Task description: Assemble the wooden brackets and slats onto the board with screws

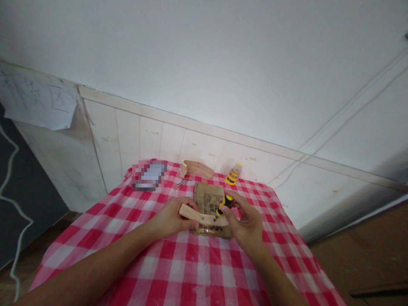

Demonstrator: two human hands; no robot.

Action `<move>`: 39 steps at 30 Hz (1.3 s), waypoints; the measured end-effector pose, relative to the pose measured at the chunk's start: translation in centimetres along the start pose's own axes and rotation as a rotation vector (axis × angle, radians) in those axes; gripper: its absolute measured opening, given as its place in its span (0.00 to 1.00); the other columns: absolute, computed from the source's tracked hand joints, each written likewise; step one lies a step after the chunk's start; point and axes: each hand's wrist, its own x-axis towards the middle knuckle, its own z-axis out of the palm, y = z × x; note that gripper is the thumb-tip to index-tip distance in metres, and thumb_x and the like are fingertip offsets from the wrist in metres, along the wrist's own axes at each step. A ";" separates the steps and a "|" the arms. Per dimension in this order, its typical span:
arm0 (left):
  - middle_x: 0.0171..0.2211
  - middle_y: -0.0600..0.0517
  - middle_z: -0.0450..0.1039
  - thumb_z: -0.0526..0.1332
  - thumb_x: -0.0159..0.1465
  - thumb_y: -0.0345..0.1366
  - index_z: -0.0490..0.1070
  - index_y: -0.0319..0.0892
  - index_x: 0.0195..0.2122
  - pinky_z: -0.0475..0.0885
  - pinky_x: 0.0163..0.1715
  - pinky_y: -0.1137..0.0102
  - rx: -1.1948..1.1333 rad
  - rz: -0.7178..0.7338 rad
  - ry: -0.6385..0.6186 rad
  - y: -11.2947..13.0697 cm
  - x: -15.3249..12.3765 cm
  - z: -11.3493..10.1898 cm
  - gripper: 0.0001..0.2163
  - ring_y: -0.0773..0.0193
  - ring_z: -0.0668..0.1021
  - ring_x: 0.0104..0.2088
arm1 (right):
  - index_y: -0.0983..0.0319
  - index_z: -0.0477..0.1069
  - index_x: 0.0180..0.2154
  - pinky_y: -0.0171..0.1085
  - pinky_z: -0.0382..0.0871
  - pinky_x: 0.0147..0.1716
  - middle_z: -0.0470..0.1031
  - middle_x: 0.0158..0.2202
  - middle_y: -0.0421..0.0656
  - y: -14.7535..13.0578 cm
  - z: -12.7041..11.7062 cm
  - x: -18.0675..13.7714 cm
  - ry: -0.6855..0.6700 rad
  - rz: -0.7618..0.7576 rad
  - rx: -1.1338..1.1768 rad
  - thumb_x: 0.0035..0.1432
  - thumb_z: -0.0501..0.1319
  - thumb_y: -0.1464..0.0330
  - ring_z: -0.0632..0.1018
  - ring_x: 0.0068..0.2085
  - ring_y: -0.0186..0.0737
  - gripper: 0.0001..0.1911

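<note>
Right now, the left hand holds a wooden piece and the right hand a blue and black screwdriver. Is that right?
Not quite: the head view shows the screwdriver is yellow and black, not blue. The right hand does hold it, and the left hand holds a wooden piece.

With the flat brown printed packet (pixel 204 190) as clock centre, I see its top barred by a pale bent wooden bar (pixel 208 219) and black-and-yellow screwdriver (pixel 226 199). The left hand (pixel 174 216) blocks near 9, the right hand (pixel 247 223) near 4. Red-and-white checked cloth (pixel 204 272) lies open at 6, between the forearms (pixel 127 250). Small metal pieces (pixel 183 182) and a curved wooden piece (pixel 199 168) obstruct around 11; a narrow gap parts the latter from the yellow-capped case (pixel 234 173) at 1.
</note>
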 end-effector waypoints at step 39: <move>0.29 0.54 0.78 0.74 0.48 0.35 0.73 0.39 0.36 0.67 0.26 0.74 -0.108 -0.001 -0.071 -0.2 -0.2 0.8 0.16 0.66 0.76 0.27 | 0.51 0.76 0.55 0.46 0.81 0.46 0.85 0.47 0.45 -1.8 0.6 0.1 -0.231 0.137 0.271 0.65 0.66 0.62 0.85 0.46 0.48 0.17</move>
